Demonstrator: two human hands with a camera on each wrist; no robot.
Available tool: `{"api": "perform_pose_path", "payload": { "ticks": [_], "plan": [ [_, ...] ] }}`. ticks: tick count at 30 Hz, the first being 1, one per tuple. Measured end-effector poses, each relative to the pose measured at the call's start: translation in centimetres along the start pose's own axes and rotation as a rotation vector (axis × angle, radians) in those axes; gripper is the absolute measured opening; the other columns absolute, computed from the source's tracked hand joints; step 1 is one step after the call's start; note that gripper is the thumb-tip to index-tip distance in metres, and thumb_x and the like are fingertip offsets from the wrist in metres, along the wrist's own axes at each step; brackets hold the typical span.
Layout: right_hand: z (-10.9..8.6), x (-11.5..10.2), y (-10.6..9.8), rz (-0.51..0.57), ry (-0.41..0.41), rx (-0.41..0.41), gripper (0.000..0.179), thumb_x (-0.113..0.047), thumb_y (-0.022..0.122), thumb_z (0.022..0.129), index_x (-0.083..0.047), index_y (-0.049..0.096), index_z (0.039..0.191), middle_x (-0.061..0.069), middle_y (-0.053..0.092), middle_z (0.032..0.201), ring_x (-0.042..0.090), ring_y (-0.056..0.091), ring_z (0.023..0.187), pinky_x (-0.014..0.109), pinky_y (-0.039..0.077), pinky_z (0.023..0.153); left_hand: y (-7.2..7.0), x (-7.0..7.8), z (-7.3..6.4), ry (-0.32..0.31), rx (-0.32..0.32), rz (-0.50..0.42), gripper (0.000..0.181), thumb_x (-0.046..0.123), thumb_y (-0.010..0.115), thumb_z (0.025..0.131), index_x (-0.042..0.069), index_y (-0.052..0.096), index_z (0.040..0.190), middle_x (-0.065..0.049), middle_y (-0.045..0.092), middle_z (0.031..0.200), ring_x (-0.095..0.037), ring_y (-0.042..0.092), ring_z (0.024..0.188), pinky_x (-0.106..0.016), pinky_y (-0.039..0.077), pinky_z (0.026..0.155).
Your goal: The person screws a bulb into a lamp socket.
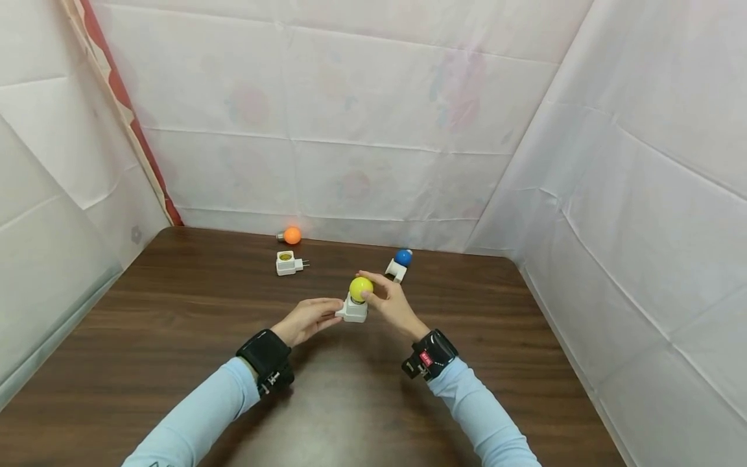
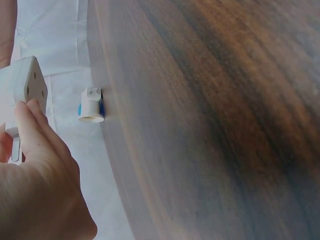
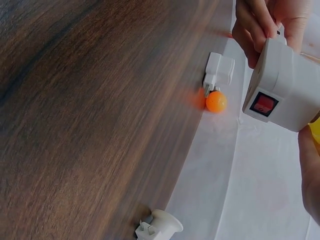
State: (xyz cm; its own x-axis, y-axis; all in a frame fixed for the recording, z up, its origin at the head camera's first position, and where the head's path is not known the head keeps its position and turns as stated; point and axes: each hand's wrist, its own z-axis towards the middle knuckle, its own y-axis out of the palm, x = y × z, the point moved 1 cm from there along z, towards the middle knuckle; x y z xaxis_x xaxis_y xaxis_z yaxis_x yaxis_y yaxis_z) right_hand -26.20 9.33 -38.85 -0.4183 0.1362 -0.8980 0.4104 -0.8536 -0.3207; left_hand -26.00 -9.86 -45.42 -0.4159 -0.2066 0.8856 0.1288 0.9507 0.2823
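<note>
My left hand (image 1: 310,319) pinches the plug end of a white plug-in lamp socket (image 1: 353,311), held above the brown table. A round yellow bulb (image 1: 361,288) sits at the top of that socket, and my right hand (image 1: 395,302) holds it between thumb and fingers. In the right wrist view the socket (image 3: 287,82) shows a red rocker switch (image 3: 263,104) on its side, while only a sliver of the yellow bulb (image 3: 315,131) appears at the edge. The left wrist view shows the socket's white body (image 2: 22,87) near the fingertips; the bulb is out of sight there.
An orange bulb (image 1: 292,235) lies at the table's back edge, behind a second white socket (image 1: 286,263) with its prongs pointing right. Behind my right hand is a third socket (image 1: 396,270) with a blue bulb (image 1: 403,257). White sheets (image 1: 350,130) enclose the table (image 1: 192,324).
</note>
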Motion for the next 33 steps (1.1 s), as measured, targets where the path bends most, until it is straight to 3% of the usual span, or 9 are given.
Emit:
{"api": "perform_pose_path", "payload": {
  "ticks": [3,9,18,23,29,33],
  "plan": [
    [-0.1,0.0,0.1,-0.049,0.01,0.049,0.04,-0.001,0.058,0.088,0.008,0.049,0.126,0.025,0.051,0.126,0.035,0.052,0.113,0.034,0.052,0.092,0.0,-0.1,-0.1,0.003,-0.002,-0.005,0.046,0.01,0.059,0.089,-0.01,0.045,0.127,-0.013,0.055,0.114,-0.012,0.061,0.09,-0.028,0.051,0.093],
    [0.5,2.5,0.2,-0.071,0.084,0.147,0.043,-0.013,0.068,0.083,-0.002,0.054,0.122,0.016,0.057,0.12,0.027,0.057,0.108,0.032,0.055,0.088,0.2,0.0,0.1,0.019,0.002,-0.012,0.044,0.008,0.059,0.089,-0.01,0.046,0.126,-0.012,0.055,0.113,-0.011,0.06,0.09,-0.025,0.053,0.089],
    [0.5,2.8,0.5,-0.073,0.072,0.194,0.043,-0.018,0.07,0.081,-0.006,0.055,0.12,0.011,0.059,0.116,0.023,0.057,0.107,0.031,0.055,0.087,0.3,0.0,0.2,0.019,0.013,-0.009,0.046,0.01,0.06,0.088,-0.011,0.045,0.126,-0.012,0.056,0.109,-0.011,0.061,0.089,-0.023,0.054,0.087],
    [0.6,3.0,0.3,-0.047,0.035,0.142,0.048,-0.016,0.067,0.084,-0.004,0.05,0.126,0.014,0.051,0.126,0.025,0.053,0.113,0.032,0.053,0.091,0.4,0.0,0.0,-0.003,0.02,0.0,0.045,0.01,0.06,0.088,-0.01,0.046,0.126,-0.013,0.056,0.112,-0.012,0.06,0.089,-0.028,0.051,0.092],
    [0.8,2.4,-0.4,0.024,-0.043,0.009,0.042,-0.005,0.053,0.092,0.003,0.044,0.132,0.021,0.044,0.135,0.035,0.042,0.125,0.041,0.044,0.103,0.5,0.3,0.0,-0.015,0.013,0.017,0.046,0.011,0.06,0.089,-0.009,0.046,0.127,-0.015,0.054,0.116,-0.012,0.06,0.089,-0.029,0.05,0.094],
    [0.8,1.4,-0.4,0.025,-0.041,-0.065,0.038,-0.002,0.048,0.094,0.009,0.043,0.13,0.024,0.044,0.134,0.037,0.041,0.125,0.038,0.044,0.103,0.3,0.4,0.0,-0.012,0.01,0.021,0.047,0.011,0.06,0.089,-0.01,0.045,0.127,-0.016,0.053,0.118,-0.012,0.06,0.089,-0.029,0.05,0.094]
  ]
}}
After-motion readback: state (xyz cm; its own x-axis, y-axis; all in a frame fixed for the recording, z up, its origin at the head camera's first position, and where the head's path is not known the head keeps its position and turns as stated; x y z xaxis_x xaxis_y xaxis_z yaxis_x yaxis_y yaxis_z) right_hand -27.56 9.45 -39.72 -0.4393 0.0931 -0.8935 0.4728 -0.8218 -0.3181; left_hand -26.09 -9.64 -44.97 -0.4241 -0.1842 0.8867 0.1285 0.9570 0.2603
